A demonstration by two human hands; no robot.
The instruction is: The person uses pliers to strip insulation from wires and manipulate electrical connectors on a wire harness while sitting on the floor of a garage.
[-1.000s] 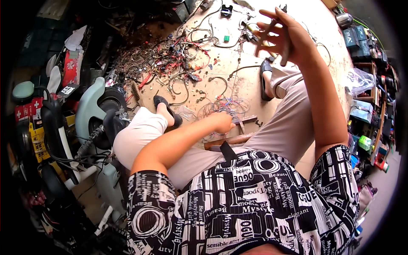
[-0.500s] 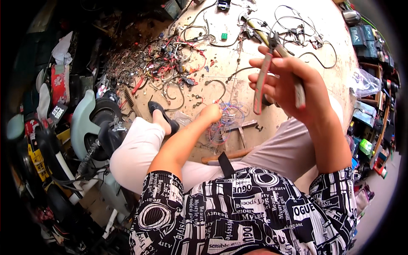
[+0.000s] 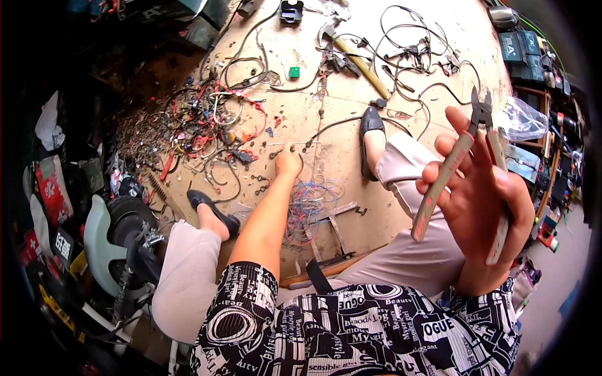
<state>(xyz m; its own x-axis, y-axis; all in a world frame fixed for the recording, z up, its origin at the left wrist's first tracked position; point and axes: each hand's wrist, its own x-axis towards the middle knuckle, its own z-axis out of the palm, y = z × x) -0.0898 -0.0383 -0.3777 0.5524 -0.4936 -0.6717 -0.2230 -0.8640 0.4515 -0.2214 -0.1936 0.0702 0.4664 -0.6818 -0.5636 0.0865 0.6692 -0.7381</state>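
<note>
My right hand (image 3: 470, 188) is raised at the right with a pair of cutting pliers (image 3: 481, 116) in it. The handles are spread, the jaws stand apart, and nothing is between them. Low over the floor, my left hand (image 3: 288, 161) reaches forward with its fingers together, pointing down at small dark bits. Whatever they pinch is too small to make out. A short dark cable (image 3: 303, 164) curves beside this hand. Nearer to me, below the hand, lies a loose tangle of thin coloured wires (image 3: 316, 203) on a metal frame piece (image 3: 335, 232).
A heap of cut wires and scraps (image 3: 213, 119) covers the floor at the left. Farther off lie a hammer (image 3: 360, 66), coiled black cables (image 3: 417, 47) and a green block (image 3: 294, 73). A small wheel (image 3: 135, 219) stands at the left; cluttered shelves (image 3: 545, 131) line the right.
My left hand has moved forward, away from the coloured wires. My right hand has swung right and nearer to me with the pliers. The view has shifted, bringing my right foot into sight.
</note>
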